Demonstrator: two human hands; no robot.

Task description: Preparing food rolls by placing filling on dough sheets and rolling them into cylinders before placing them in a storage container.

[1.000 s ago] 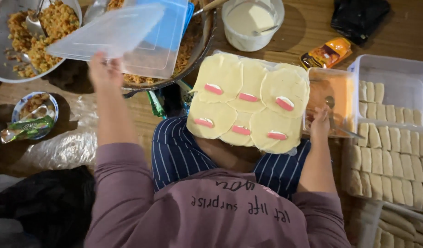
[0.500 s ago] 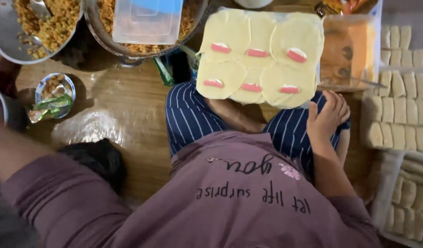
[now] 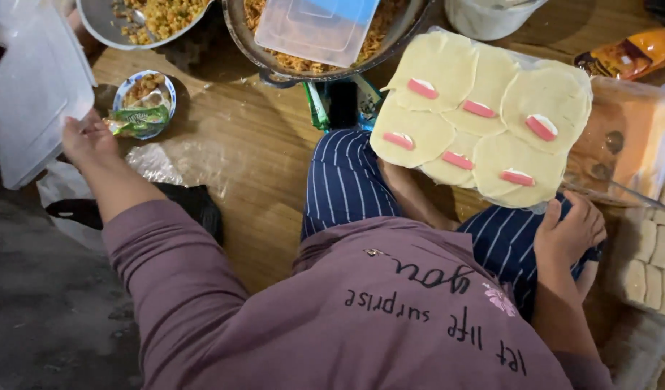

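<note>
The clear plastic lid (image 3: 36,94) is pinched at its lower edge by the left hand (image 3: 87,137), far left; right hand (image 3: 567,231) curled, empty, just below the dough tray (image 3: 484,115).

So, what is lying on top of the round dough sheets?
Each dough sheet carries one small pink and white strip, six in all. What supports the sheets underneath is mostly covered; only a clear edge shows.
</note>
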